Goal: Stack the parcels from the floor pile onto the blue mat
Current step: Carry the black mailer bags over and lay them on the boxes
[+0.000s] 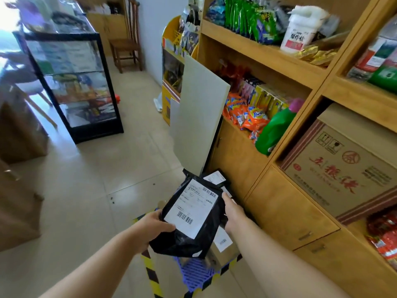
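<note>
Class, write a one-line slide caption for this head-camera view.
Both hands, left and right, hold a black parcel above the blue mat.

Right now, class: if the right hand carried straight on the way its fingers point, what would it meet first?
The right hand already grips the black parcel's right edge. Beyond its fingertips lie more black parcels at the white board's foot; probably those first, though depth is unclear.

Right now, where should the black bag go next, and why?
Probably lower the black parcel onto the cardboard box on the blue mat: both the left hand and right hand hold it directly above.
</note>
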A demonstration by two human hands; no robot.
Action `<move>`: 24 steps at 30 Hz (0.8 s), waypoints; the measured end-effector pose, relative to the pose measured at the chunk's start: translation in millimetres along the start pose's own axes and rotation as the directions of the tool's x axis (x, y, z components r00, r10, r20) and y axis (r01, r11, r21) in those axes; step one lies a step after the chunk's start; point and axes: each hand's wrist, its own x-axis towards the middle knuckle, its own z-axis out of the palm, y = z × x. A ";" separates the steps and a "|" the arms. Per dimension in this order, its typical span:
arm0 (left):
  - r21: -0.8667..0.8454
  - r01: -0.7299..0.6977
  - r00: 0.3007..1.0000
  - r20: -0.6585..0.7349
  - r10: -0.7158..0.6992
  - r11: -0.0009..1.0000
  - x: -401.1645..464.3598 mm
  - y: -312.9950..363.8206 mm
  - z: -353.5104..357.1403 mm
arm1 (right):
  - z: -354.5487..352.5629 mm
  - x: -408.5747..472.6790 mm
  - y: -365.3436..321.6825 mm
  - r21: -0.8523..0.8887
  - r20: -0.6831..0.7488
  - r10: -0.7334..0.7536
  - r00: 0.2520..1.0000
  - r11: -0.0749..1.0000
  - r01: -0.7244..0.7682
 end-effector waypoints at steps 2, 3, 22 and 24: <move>0.010 -0.016 0.999 0.041 0.015 1.000 11.1 10.3 -28.0 | 22.7 16.3 -2.1 -0.011 -0.036 -0.012 0.999 1.000 0.011; 0.018 -0.024 0.998 0.064 0.023 1.000 17.0 15.1 -43.8 | 34.8 25.8 -2.6 -0.015 -0.061 -0.023 0.998 1.000 0.022; 0.082 0.011 0.978 0.209 -0.027 0.997 154.6 96.9 -178.9 | 196.8 37.8 10.7 -0.074 -0.242 -0.041 0.969 0.997 0.024; 0.090 0.022 0.976 0.215 -0.041 0.996 171.4 102.8 -168.7 | 200.1 48.8 8.9 -0.073 -0.218 -0.022 0.976 0.997 0.006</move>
